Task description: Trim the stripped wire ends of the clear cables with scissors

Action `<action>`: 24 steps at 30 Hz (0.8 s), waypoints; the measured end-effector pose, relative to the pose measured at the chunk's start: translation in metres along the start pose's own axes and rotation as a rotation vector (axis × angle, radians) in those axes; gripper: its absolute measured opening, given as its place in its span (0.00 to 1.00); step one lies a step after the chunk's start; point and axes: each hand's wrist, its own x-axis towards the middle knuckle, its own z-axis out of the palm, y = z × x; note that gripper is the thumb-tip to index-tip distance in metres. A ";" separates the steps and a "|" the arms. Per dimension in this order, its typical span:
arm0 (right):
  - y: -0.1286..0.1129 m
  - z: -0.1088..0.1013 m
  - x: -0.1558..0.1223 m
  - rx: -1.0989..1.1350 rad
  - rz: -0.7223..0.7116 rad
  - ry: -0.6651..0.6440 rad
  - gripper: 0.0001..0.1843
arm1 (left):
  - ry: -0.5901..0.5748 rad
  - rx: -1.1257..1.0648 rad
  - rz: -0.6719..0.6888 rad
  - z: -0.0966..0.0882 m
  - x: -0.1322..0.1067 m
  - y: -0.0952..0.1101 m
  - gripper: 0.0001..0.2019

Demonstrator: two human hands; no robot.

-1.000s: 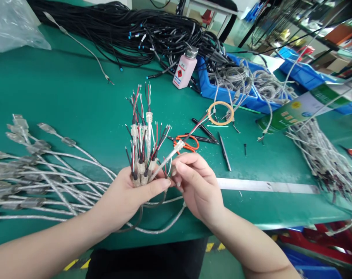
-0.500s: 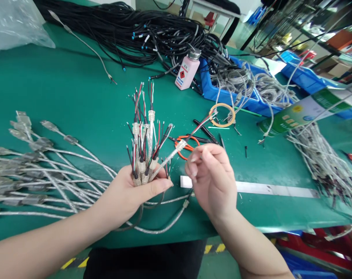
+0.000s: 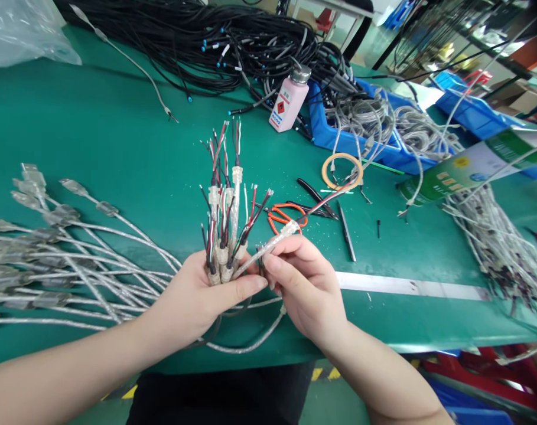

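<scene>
My left hand is wrapped round a bundle of clear-sheathed USB cables. Their stripped ends stand up above the fist, with red, black, white and green wires fanned out. One cable leans out to the right of the bunch, its wires pointing toward the tape roll. Against this leaning cable, my right hand is closed, thumb and forefinger pinched together; its exact grip is partly hidden. To the left, the cables' USB plugs lie spread on the green table.
Orange-handled pliers, a tape roll, a pen-like tool and a steel ruler lie beyond my right hand. A pink bottle stands by blue bins. Black cables are heaped behind; a green can lies at right.
My right hand has moved left and down to the leaning cable, and its fingers have closed there. That cable now tilts further right. My left hand keeps its hold on the bundle.
</scene>
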 end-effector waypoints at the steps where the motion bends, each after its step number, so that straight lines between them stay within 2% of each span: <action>1: 0.000 0.000 0.000 0.002 -0.016 0.001 0.06 | -0.006 -0.014 0.007 0.000 0.000 0.000 0.08; 8: 0.001 -0.003 -0.002 -0.037 -0.022 0.057 0.06 | 0.025 0.034 -0.025 0.001 -0.001 -0.001 0.12; 15: -0.002 -0.002 0.001 0.039 0.078 0.139 0.02 | -0.005 0.076 -0.038 0.000 -0.001 0.000 0.11; 21: -0.005 -0.001 0.003 0.134 0.184 0.155 0.03 | -0.011 0.064 -0.042 -0.001 -0.001 0.000 0.09; 24: -0.015 -0.010 0.012 0.139 0.072 0.183 0.05 | -0.044 0.069 -0.081 0.001 -0.003 -0.004 0.08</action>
